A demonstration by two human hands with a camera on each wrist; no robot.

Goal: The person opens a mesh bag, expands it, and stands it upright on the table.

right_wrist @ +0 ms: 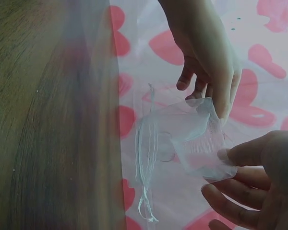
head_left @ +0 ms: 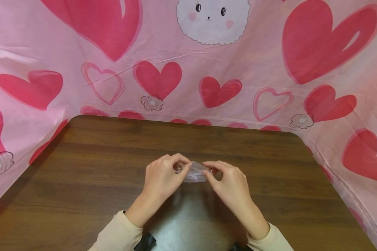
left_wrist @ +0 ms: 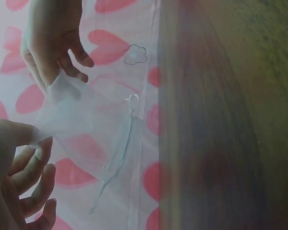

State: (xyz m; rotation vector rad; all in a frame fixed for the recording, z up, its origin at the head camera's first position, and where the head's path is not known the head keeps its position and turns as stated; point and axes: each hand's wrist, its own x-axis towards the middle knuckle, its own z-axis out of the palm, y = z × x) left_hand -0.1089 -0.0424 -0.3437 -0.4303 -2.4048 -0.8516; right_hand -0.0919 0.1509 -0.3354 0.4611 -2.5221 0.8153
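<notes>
A small sheer white drawstring pouch (head_left: 196, 173) is held up between the two hands, over the middle of the table. My left hand (head_left: 163, 176) pinches one corner of it between thumb and fingertips. At the opposite corner my right hand (head_left: 230, 183) has a similar pinch with thumb and forefinger. In the right wrist view the thin mesh (right_wrist: 201, 143) is folded near the fingers, and a faint round outline shows through it. The gathered end carries a white cord (right_wrist: 146, 172) with a small loop, hanging away from both hands.
Beneath the hands lies a dark brown wooden table (head_left: 106, 150) with rounded far corners. A pink cloth (head_left: 188, 69) printed with red hearts hangs behind it and along both sides. Black straps (head_left: 145, 242) show by the sleeve cuffs at the near edge.
</notes>
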